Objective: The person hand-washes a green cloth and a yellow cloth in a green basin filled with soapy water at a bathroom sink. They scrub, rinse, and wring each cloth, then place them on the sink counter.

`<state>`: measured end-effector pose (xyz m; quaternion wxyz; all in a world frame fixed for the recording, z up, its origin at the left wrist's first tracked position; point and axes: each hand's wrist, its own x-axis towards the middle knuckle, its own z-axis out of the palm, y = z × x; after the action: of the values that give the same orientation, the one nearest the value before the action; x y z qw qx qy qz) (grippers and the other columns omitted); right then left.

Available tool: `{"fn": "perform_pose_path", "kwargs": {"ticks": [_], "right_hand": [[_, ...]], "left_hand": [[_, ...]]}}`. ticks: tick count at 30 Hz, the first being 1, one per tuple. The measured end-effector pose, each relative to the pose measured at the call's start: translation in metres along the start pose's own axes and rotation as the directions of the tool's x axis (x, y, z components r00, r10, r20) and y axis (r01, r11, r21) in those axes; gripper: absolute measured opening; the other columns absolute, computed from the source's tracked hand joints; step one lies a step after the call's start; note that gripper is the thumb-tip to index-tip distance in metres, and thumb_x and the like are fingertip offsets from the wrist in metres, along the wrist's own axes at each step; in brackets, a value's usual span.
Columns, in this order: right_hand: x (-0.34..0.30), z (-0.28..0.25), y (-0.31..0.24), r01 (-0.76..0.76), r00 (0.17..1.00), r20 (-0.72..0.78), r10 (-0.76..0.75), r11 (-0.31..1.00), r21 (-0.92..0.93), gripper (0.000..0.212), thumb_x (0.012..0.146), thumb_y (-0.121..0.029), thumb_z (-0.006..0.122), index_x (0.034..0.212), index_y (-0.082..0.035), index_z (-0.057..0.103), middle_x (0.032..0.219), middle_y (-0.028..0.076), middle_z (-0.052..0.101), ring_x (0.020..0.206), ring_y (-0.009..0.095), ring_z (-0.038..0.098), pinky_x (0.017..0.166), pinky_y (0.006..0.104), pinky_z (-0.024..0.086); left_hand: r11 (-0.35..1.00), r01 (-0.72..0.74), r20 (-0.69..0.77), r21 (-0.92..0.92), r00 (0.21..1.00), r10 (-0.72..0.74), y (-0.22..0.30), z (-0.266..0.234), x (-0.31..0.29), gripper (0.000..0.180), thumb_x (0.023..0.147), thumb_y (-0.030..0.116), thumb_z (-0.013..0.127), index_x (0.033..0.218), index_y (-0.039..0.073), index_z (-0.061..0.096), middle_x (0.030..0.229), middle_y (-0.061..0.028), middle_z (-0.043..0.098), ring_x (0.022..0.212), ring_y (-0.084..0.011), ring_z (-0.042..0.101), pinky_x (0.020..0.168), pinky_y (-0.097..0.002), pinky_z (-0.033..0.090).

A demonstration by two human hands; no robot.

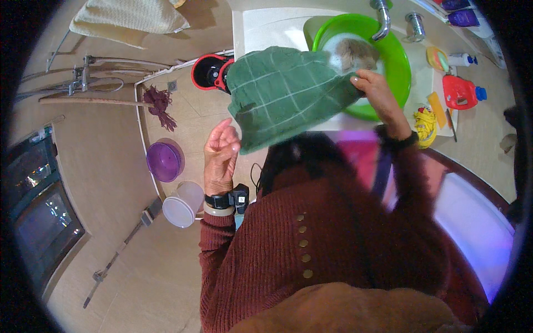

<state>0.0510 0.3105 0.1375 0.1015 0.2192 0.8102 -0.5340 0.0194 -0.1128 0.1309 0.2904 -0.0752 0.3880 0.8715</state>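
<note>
A green cloth with thin white check lines is stretched out between my two hands. My left hand pinches its lower left corner between thumb and finger, the other fingers held loosely apart. At the cloth's right end, my right hand grips a gathered corner between thumb and fingers. Just behind that hand stands a bright green basin holding sudsy water. A grey-brown wet cloth lies in the suds, its lower edge partly hidden by the green cloth. The cloth hangs in front of the white sink.
A chrome tap reaches over the basin. To its right, a red bottle with a blue cap and a yellow mesh scrubber sit on the counter. At left are a black-and-red bucket, a purple tub, a whitish bucket and a mop.
</note>
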Motion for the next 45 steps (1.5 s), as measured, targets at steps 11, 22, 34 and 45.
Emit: {"fn": "perform_pose_path", "kwargs": {"ticks": [11, 22, 34, 45], "right_hand": [[0.085, 0.052, -0.035, 0.271, 0.952, -0.171, -0.253, 0.958, 0.096, 0.062, 0.097, -0.022, 0.068, 0.148, 0.001, 0.043, 0.144, 0.016, 0.055, 0.126, 0.025, 0.058, 0.102, 0.0352, 0.048], [0.025, 0.148, 0.05, 0.129, 0.964, 0.255, -0.078, 0.974, -0.188, 0.035, 0.099, -0.028, 0.064, 0.123, -0.002, 0.06, 0.115, 0.01, 0.066, 0.106, 0.025, 0.066, 0.088, 0.0377, 0.055], [0.072, 0.138, -0.082, -0.145, 0.948, 0.215, -0.235, 0.283, 0.948, 0.024, 0.091, -0.027, 0.072, 0.106, -0.008, 0.07, 0.096, 0.003, 0.072, 0.087, 0.016, 0.069, 0.08, 0.0333, 0.056], [0.036, -0.049, 0.101, 0.24, 0.818, -0.484, -0.312, 0.949, -0.205, 0.02, 0.088, -0.019, 0.071, 0.099, -0.002, 0.066, 0.102, 0.009, 0.062, 0.092, 0.022, 0.063, 0.081, 0.0345, 0.052]], "left_hand": [[0.572, -0.292, 0.009, 0.766, 0.896, 0.444, 0.006, -0.015, 0.113, 0.071, 0.077, -0.002, 0.08, 0.142, -0.001, 0.052, 0.137, -0.0166, 0.057, 0.127, -0.0257, 0.054, 0.106, -0.0373, 0.045], [-0.342, -0.228, 0.348, 0.911, 0.871, 0.347, -0.031, -0.023, 0.139, 0.048, 0.075, 0.005, 0.074, 0.122, 0.004, 0.068, 0.106, -0.0234, 0.069, 0.093, -0.0397, 0.068, 0.082, -0.0473, 0.054], [0.368, -0.163, 0.1, 0.915, 0.978, 0.182, 0.03, 0.147, 0.025, 0.039, 0.086, 0.014, 0.07, 0.119, -0.006, 0.064, 0.104, -0.0081, 0.068, 0.092, -0.016, 0.061, 0.086, -0.0292, 0.049], [-0.204, -0.474, 0.481, 0.857, 0.877, -0.017, -0.036, 0.066, 0.076, 0.078, 0.091, 0.036, 0.075, 0.148, -0.006, 0.043, 0.118, -0.0248, 0.064, 0.104, -0.034, 0.063, 0.09, -0.0399, 0.049]]}}
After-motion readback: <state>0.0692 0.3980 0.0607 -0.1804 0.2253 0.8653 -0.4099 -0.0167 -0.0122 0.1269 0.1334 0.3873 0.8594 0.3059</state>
